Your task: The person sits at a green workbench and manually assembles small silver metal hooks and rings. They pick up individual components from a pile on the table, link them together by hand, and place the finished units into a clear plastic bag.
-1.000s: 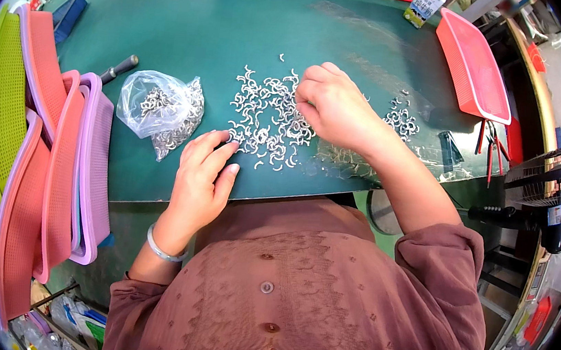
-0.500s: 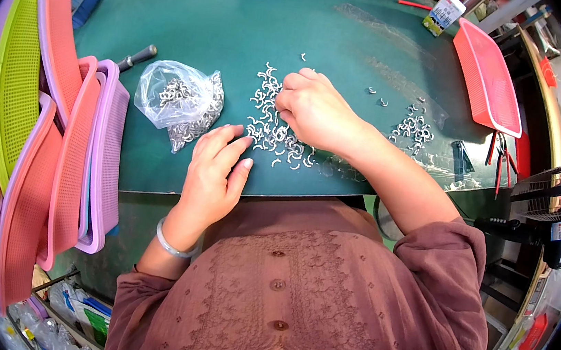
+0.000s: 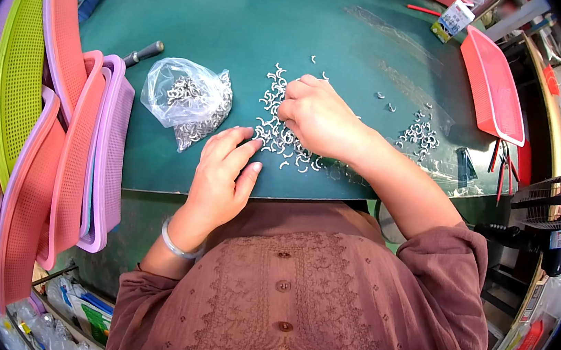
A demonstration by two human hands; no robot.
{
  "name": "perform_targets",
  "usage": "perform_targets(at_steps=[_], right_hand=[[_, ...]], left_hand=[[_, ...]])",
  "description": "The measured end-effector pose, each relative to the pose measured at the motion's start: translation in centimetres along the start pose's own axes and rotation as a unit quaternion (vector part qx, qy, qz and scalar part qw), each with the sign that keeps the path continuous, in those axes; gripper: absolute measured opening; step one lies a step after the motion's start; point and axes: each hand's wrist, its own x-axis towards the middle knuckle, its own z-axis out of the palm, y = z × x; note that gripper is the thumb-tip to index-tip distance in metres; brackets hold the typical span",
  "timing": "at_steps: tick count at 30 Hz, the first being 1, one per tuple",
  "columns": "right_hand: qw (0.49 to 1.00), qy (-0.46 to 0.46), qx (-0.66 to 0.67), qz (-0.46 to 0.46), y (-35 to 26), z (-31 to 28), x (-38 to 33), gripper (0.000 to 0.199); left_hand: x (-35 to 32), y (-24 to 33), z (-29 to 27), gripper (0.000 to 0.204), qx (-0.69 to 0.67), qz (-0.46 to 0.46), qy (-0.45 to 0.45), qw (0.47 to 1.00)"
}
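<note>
A loose pile of small curved silvery metal pieces (image 3: 272, 135) lies spread on the green table before me. Over its right side is my right hand (image 3: 318, 116), fingers bent down and drawn together; their tips are hidden, so I cannot see what they hold. My left hand (image 3: 224, 168) rests at the pile's near left edge, fingers spread and fingertips on the table. Beyond it stands a clear plastic bag (image 3: 188, 104) filled with the same kind of pieces. To the right of my right forearm lies a smaller heap of curved pieces (image 3: 420, 136).
Stacked plastic baskets (image 3: 41, 148) in purple, green and pink rise along the left edge. A dark-handled tool (image 3: 143, 54) lies near the bag. At the right are a pink basket (image 3: 495, 85), red-handled tools (image 3: 504, 169) and a small carton (image 3: 452, 20).
The view has shifted slightly, moving the whole scene a little to the right. Both hands keep nearly the same places by the pile.
</note>
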Motion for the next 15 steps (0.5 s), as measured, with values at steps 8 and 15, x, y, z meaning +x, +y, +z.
perform_targets(at_steps=[8, 15], right_hand=[[0.999, 0.01, 0.035, -0.01, 0.3, -0.3, -0.1, 0.007], [0.969, 0.04, 0.242, 0.03, 1.2, -2.7, -1.8, 0.005]], left_hand=[[-0.1, 0.0, 0.1, 0.03, -0.004, 0.0, 0.004, 1.0], [0.0, 0.2, 0.4, 0.03, -0.005, -0.002, -0.001, 1.0]])
